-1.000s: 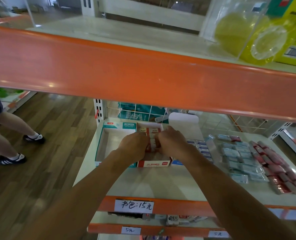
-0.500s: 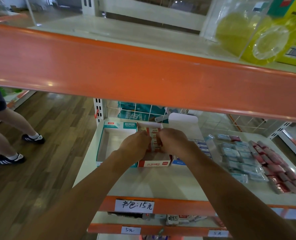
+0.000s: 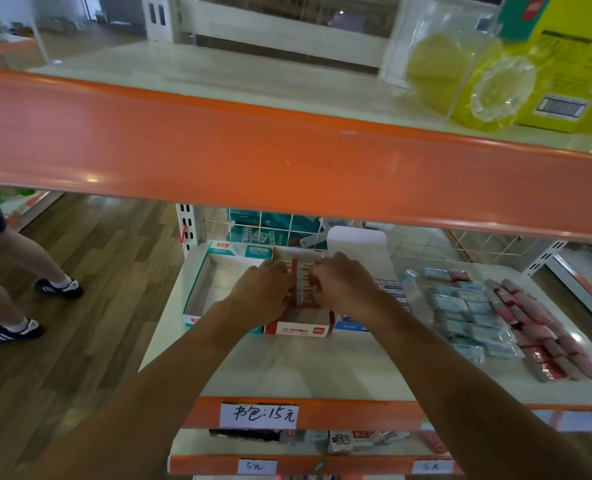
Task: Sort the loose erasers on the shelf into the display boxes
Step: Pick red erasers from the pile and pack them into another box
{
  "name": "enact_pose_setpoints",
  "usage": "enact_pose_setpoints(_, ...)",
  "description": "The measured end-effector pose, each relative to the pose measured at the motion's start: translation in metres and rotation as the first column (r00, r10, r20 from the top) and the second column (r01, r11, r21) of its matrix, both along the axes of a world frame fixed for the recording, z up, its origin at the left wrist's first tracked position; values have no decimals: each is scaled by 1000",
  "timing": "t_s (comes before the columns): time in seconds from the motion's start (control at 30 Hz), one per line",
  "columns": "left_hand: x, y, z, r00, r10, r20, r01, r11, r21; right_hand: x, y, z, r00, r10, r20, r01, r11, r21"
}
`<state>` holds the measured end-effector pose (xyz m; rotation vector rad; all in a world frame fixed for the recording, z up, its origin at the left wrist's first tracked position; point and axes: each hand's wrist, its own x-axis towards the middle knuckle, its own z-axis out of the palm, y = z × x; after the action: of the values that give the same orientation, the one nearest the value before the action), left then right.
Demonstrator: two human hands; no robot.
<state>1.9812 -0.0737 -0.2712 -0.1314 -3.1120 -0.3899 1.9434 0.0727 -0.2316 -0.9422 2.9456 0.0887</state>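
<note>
Shelf (image 3: 287,368), erasers (image 3: 301,282) between both hands (image 3: 260,296) (image 3: 344,289)

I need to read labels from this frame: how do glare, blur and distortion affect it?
Head view: the wide lens bows the upper orange shelf edge; head view: small glare spots sit on that edge at left, sheen on the loose erasers; head view: print on the red display box is soft, the handwritten price tag reads clearly.
</note>
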Motion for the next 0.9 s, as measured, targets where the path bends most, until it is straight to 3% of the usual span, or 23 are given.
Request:
enact_pose_setpoints(0.1,1,5,7,994,-33,-105,25,997,-79,-1,15,1,999,7,-53,-13,993,-121)
enact_pose_setpoints(0.23,0,30,22,979,-30,-202,19,998,-52,-3,47,1,996,-69,-62,51,966,-252)
enact_pose_setpoints(0.4,-2,83,41,948,-78,-309,80,997,-5,-2,101,0,986,-163,-46,146,955,-259)
enact_pose_setpoints(0.67,-14,177,42,939,-200,-279,226,972,65,4,198,-7,960,-279,28,270,893,-360)
enact_pose_setpoints(0.9,-19,242,37,938,-281,-205,300,952,65,12,273,-13,932,-362,-20,337,887,-316)
